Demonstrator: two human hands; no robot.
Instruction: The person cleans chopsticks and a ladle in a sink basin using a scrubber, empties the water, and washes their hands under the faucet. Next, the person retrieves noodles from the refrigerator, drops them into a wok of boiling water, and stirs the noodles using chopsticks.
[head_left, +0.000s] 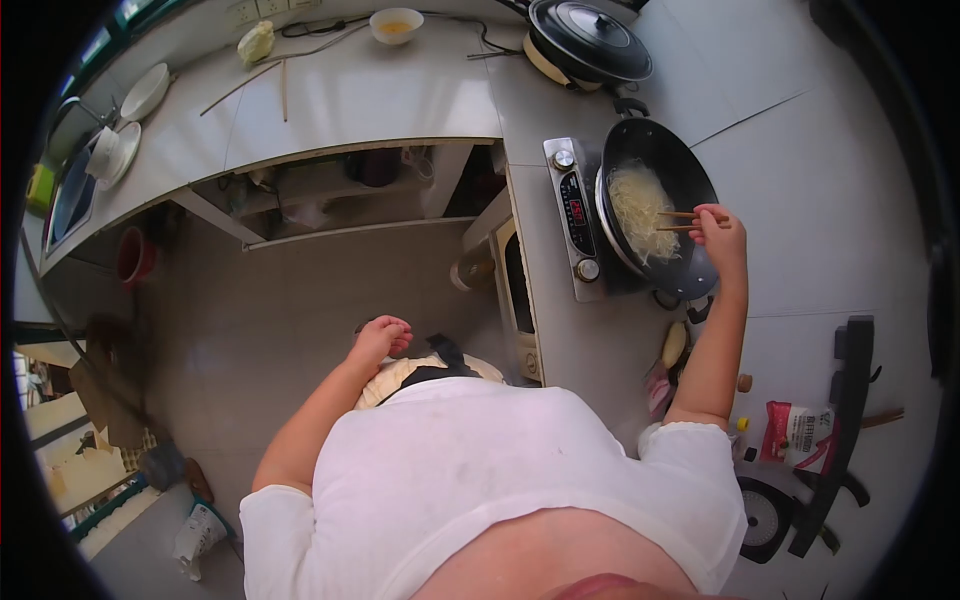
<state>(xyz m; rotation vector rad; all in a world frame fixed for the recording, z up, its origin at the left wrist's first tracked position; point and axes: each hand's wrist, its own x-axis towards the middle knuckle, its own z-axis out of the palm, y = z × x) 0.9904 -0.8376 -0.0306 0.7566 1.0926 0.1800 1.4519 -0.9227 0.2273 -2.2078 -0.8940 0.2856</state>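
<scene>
My right hand (721, 232) is closed around a pair of wooden chopsticks (680, 214) over the right side of a black wok (665, 145). The tips of the chopsticks reach into pale, thin shreds (638, 200) heaped in the wok; I cannot tell whether they are noodles or a cut vegetable. Under the wok is an induction cooker (572, 225) with a lit red display and two knobs. My left hand (387, 337) hangs in front of my waist, away from the counter, its fingers curled in and nothing visible in them.
A lidded pan (592, 35) stands beyond the wok. A bowl of yellow liquid (397, 26), a pale cabbage piece (256, 42) and loose chopsticks (284, 92) lie along the back counter. White dishes (118, 152) sit by the sink. To my right are a red-and-white packet (797, 436) and a scale (765, 520).
</scene>
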